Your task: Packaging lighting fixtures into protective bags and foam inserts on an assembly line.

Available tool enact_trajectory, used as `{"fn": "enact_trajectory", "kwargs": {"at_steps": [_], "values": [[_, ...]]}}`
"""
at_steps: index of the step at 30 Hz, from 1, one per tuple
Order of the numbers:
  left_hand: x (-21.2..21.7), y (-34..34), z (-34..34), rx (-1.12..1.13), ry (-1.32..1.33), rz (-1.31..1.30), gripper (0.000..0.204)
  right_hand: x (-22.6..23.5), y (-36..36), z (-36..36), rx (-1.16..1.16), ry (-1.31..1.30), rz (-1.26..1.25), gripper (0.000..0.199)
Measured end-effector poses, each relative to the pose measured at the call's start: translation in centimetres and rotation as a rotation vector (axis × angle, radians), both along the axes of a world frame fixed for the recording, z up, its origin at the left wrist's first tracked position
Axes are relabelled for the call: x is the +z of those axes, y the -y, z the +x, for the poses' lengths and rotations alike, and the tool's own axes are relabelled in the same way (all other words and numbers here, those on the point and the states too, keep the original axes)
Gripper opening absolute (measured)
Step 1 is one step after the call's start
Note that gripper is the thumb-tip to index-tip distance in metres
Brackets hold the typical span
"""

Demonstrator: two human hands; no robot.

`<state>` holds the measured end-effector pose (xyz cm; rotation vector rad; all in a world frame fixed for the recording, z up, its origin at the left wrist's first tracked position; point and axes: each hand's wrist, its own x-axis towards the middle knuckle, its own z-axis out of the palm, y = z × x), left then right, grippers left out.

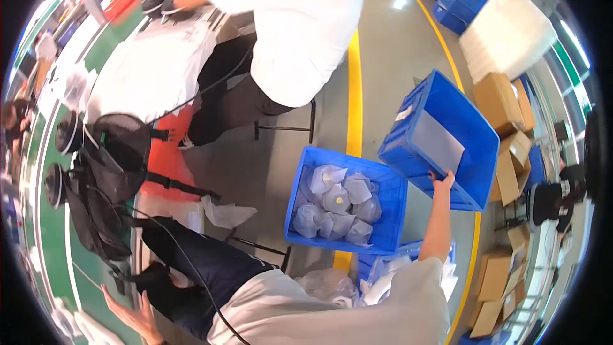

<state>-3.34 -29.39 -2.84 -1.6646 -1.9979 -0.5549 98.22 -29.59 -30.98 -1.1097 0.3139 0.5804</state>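
My right arm reaches out to the right, and my right hand (445, 181) grips the near edge of a tilted blue plastic crate (483, 147). A flat grey-white sheet (440, 140) lies inside this crate, against its wall. Beside it, to the left, a second blue crate (395, 217) stands on the floor, holding several round things wrapped in thin white bags (336, 199). At the lower left, my left hand (131, 313) is open with its fingers stretched, near the workbench edge, and nothing shows in it.
A co-worker in a white shirt (300, 32) sits ahead. A black backpack (118, 153) with cables lies on the green bench (54, 243) at left. Cardboard boxes (501, 112) line the right. Another blue crate (364, 268) with white wrapping and a clear bag (325, 284) are close by.
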Motion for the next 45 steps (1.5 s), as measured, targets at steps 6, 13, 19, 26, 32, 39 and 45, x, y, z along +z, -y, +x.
{"fn": "enact_trajectory", "kwargs": {"at_steps": [6,13,19,26,32,39,45], "values": [[-3.4,0.2,-3.4,0.093,-0.014,-0.263,0.097,-3.9,-3.7,5.0,0.052,0.001,0.161,0.027],[-4.1,1.4,-4.7,0.066,0.064,-0.250,0.093,-11.1,-10.9,4.6,0.107,-0.071,0.174,0.025],[-3.7,0.7,-3.5,0.088,0.204,-0.250,0.092,-18.2,-12.4,2.0,0.162,-0.103,0.032,0.043],[-3.6,1.0,-3.3,0.108,0.199,-0.257,0.088,-22.9,-17.4,1.1,0.252,-0.231,-0.162,0.060],[-4.5,-0.4,-4.5,0.070,0.212,-0.259,0.088,-26.3,-19.8,1.9,0.296,-0.305,-0.306,0.066],[-3.5,-0.1,-3.7,0.114,0.240,-0.274,0.092,-25.1,-19.9,-3.3,0.311,-0.209,-0.257,0.034],[-3.8,0.3,-3.8,0.142,0.231,-0.261,0.085,-17.0,-17.0,-6.3,0.381,-0.234,0.098,0.051]]}}
